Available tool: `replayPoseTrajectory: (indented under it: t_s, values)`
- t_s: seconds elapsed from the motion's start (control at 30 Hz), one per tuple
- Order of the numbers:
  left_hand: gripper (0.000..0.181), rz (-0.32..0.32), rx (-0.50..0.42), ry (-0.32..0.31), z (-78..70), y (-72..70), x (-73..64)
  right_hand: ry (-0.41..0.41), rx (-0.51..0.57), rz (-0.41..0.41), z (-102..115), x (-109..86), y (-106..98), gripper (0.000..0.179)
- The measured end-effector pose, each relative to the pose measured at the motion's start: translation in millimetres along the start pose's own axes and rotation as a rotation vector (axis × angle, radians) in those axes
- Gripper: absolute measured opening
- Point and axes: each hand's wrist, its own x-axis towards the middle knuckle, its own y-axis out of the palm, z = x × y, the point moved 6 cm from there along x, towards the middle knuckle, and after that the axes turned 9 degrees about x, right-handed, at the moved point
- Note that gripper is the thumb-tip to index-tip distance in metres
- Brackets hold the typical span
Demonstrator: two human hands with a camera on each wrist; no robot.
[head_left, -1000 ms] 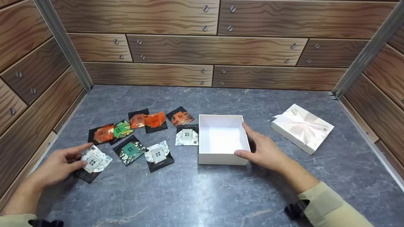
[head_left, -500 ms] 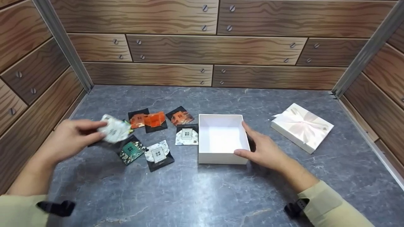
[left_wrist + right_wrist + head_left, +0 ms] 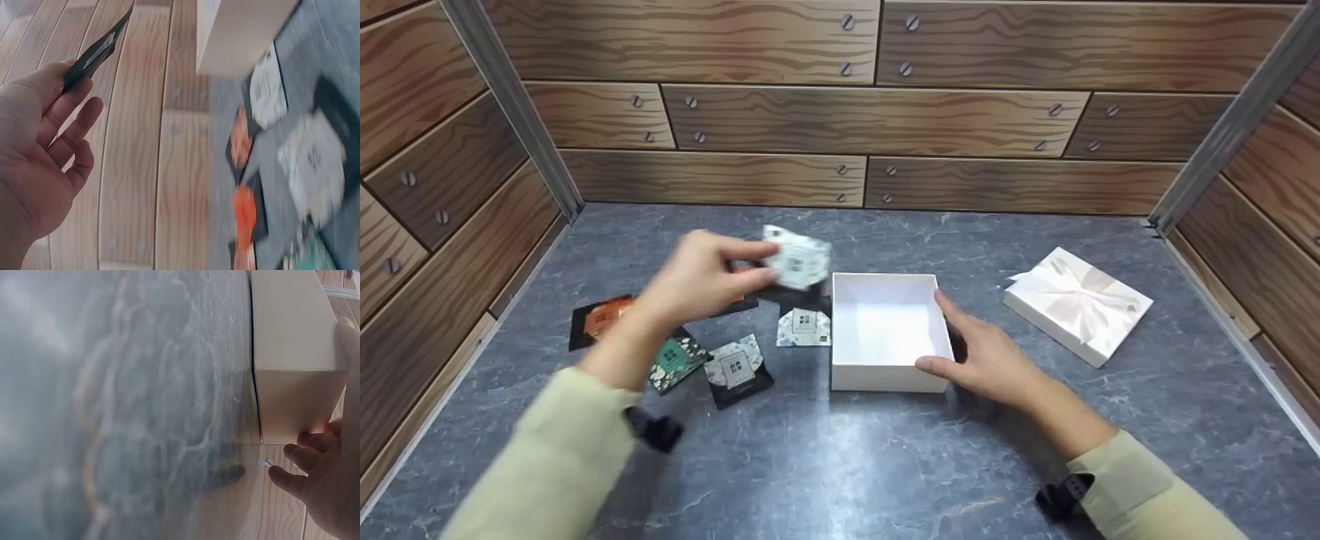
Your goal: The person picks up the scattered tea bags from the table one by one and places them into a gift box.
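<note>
My left hand (image 3: 712, 274) pinches a white patterned sachet (image 3: 799, 261) between thumb and fingers, raised above the table left of the open white box (image 3: 889, 379). In the left wrist view the sachet's dark back shows a barcode, and the other fingers are loosely bent. My right hand (image 3: 986, 352) holds the box by its right side, thumb at the front rim and fingers along the outer wall. Inside, the box looks bare. Another white sachet (image 3: 804, 328) lies against its left wall. Nearby lie a white-and-black sachet (image 3: 739, 370) and a green one (image 3: 675, 361).
An orange sachet (image 3: 601, 319) lies at the left, and my left arm hides part of the group. To the right of the box sits a white lid (image 3: 1081, 300) with a pale ribbon bow. Wood-patterned walls (image 3: 877, 120) enclose the grey marbled table (image 3: 840, 465).
My left hand has picked up the white sachet from the far left and carried it up and rightward, close to the box. The right hand and the box have stayed put.
</note>
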Motion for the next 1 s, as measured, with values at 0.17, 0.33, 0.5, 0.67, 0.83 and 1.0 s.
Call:
replayPoseTrajectory:
  t_s: [0.17,0.33,0.5,0.67,0.83,1.0]
  values:
    - [0.045,0.083,-0.063,-0.047,-17.1,37.2,27.2,-0.010,-0.004,-0.012,1,0.7,-3,0.106]
    - [0.046,0.123,-0.076,-0.032,-27.3,77.1,48.9,-0.019,0.003,-0.024,1,1.4,-3,0.106]
    - [0.045,0.156,0.021,0.023,-34.0,115.3,61.4,-0.020,0.014,-0.012,1,1.3,-1,0.108]
    - [0.032,0.191,0.123,0.081,-42.4,141.7,68.6,-0.020,0.024,-0.016,1,0.6,1,0.108]
    - [0.017,0.240,0.194,0.145,-52.7,160.3,76.4,-0.022,0.019,-0.021,1,-0.3,0,0.105]
    - [0.040,0.265,0.244,0.164,-54.0,174.6,81.4,-0.019,0.022,-0.018,2,0.5,0,0.105]
